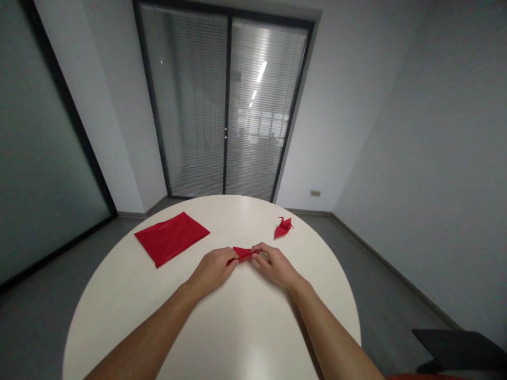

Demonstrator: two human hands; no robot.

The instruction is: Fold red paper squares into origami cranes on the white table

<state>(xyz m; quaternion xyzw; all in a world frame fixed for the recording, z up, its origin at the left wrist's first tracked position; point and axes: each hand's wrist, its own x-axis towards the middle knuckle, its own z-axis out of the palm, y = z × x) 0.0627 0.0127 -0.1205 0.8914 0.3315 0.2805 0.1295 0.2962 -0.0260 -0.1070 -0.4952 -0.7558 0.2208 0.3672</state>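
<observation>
A small folded piece of red paper (242,253) lies near the middle of the round white table (222,327). My left hand (214,268) pinches its left end with closed fingers. My right hand (273,264) presses closed fingers on its right end. Both hands rest on the tabletop. A finished red paper crane (283,227) stands beyond my right hand, apart from it. A stack of flat red paper sheets (171,237) lies to the far left of my left hand.
The table's far rim (225,197) faces a glass door with blinds (225,105). Grey floor surrounds the table. A dark chair or object (459,348) sits at the lower right.
</observation>
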